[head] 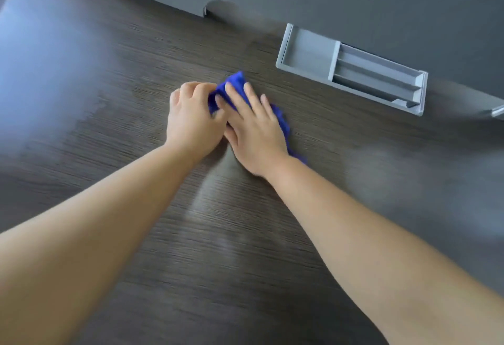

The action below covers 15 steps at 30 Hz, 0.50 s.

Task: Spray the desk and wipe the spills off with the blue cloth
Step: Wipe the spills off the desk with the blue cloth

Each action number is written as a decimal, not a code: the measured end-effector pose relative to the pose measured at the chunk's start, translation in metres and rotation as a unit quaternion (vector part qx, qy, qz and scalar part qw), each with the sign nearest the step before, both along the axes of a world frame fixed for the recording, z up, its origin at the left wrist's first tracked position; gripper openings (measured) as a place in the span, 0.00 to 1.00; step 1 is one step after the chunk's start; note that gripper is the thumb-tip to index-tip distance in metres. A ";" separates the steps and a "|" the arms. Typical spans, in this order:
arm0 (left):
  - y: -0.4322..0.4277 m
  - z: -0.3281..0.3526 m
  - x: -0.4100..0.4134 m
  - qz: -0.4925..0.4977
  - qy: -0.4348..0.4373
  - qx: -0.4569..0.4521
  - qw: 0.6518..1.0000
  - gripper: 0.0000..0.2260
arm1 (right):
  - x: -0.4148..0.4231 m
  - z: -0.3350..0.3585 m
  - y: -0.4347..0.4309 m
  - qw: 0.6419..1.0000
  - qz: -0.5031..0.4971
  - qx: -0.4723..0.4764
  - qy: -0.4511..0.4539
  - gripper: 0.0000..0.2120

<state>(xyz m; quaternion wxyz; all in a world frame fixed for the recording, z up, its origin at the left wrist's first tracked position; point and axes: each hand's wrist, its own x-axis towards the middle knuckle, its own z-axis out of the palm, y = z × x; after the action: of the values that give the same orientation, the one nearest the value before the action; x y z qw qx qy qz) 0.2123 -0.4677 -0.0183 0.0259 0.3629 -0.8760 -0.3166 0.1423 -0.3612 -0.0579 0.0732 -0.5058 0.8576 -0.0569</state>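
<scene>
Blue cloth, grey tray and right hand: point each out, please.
blue cloth [235, 80]: head view, far corner beyond the fingers.
grey tray [306, 51]: head view, floor of its wide compartment.
right hand [255, 129]: head view, back of hand.

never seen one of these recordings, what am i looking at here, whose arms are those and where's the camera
There is no machine here. The arms belong to a person, and the one picture comes from a wide-angle camera worn on their head, looking forward and down, so you see what they see.

The dark wood-grain surface is a desk. At its far right edge sits a grey tray with long compartments; nothing shows inside them.

Both hands are on a blue cloth lying on the desk. The left hand is curled and pinches one end of it. The right hand lies flat with fingers spread, pressing the cloth down. Most of the cloth is hidden under the hands.

No spray bottle is in view. The picture is slightly blurred, and I cannot pick out spills for certain.
</scene>
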 end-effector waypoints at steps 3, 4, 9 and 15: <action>0.018 -0.001 0.029 -0.001 0.002 -0.013 1.000 0.25 | -0.010 -0.003 0.059 0.998 0.058 -0.010 0.011 0.24; 0.026 -0.001 0.037 -0.008 -0.003 -0.015 1.000 0.26 | -0.024 -0.004 0.073 1.000 0.023 -0.010 0.017 0.24; 0.062 -0.004 0.067 -0.047 -0.019 -0.013 0.999 0.25 | -0.017 -0.004 0.049 0.964 -0.265 -0.003 0.004 0.24; 0.092 0.004 0.075 -0.062 -0.026 0.026 0.997 0.24 | 0.054 -0.004 0.113 0.998 -0.070 -0.011 0.005 0.23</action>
<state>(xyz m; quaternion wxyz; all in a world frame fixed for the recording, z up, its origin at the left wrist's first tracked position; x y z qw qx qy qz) 0.2873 -0.3757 -0.0140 -0.0257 0.3165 -0.8888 -0.3305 0.1968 -0.2484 -0.0617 0.0595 -0.4459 0.8905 -0.0686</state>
